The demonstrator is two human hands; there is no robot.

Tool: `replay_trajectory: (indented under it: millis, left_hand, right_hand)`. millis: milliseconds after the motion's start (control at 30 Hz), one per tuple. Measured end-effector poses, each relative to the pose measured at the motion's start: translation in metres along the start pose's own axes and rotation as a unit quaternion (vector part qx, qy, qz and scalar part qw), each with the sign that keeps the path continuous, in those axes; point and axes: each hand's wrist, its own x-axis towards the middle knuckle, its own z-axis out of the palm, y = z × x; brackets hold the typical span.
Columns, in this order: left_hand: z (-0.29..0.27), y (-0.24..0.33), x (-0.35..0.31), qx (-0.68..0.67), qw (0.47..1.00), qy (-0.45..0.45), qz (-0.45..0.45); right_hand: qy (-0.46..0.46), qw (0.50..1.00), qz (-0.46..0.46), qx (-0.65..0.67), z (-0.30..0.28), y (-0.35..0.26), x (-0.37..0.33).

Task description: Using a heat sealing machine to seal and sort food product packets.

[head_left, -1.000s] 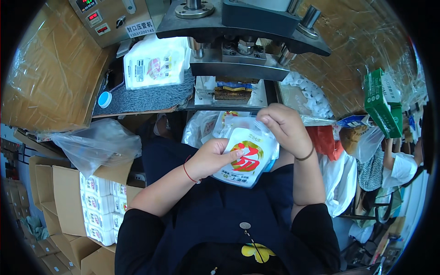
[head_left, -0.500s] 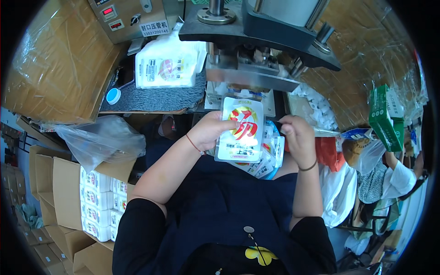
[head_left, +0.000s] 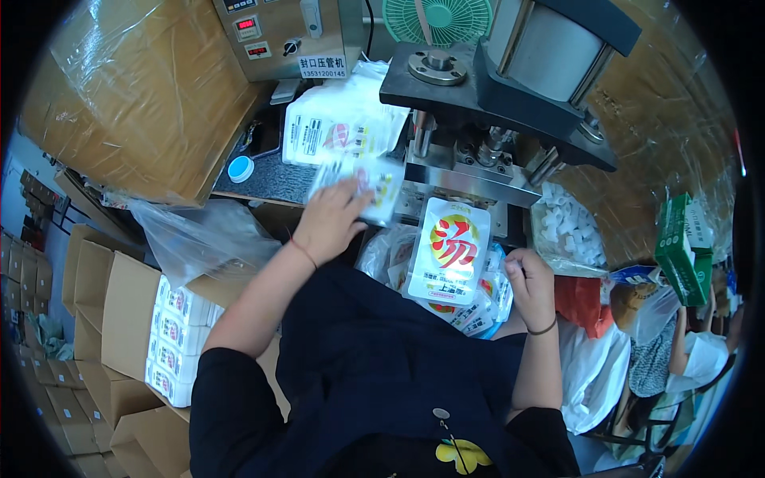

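My left hand (head_left: 339, 213), fingers over a white flat pouch (head_left: 382, 191), has this pouch at the front edge of a stack of white pouches (head_left: 331, 139); hand and pouch are slightly blurred. In front of the press (head_left: 478, 179), a white pouch with a red-and-yellow round print (head_left: 450, 251) lies face up on top of other printed pouches (head_left: 476, 315) over my lap. Just right of these, my right hand (head_left: 530, 288) is closed, thumb against the curled fingers. Whatever it may hold is hidden.
A tub of small white plastic pieces (head_left: 570, 231) sits right of the press, near a green box (head_left: 684, 251). Left are a blue cap (head_left: 240, 169), a control box (head_left: 291, 40), a clear plastic bag (head_left: 199, 239) and an open carton (head_left: 119, 327) with packed white pouches. Another person (head_left: 693, 358) is at far right.
My left hand has left the printed pouch and moved up-left to the stack, where it has another pouch. My right hand has drawn back a little. The view has shifted left and up.
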Motion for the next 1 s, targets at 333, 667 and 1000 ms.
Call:
replay_trajectory:
  millis: [333,667,1000]
  left_hand:
    - [-0.005,0.094,-0.003,-0.530,0.827,-0.026,-0.186]
    - [0.022,0.149,-0.010,-0.680,0.683,-0.193,-0.185]
    - [0.014,0.164,-0.001,-0.776,0.521,-0.280,-0.217]
  right_hand:
    - [-0.036,0.990,-0.083,0.108,0.018,-0.043,0.039]
    - [0.018,0.995,-0.055,0.086,-0.017,-0.031,0.040]
    - [-0.108,0.987,-0.114,-0.018,-0.029,-0.027,0.047]
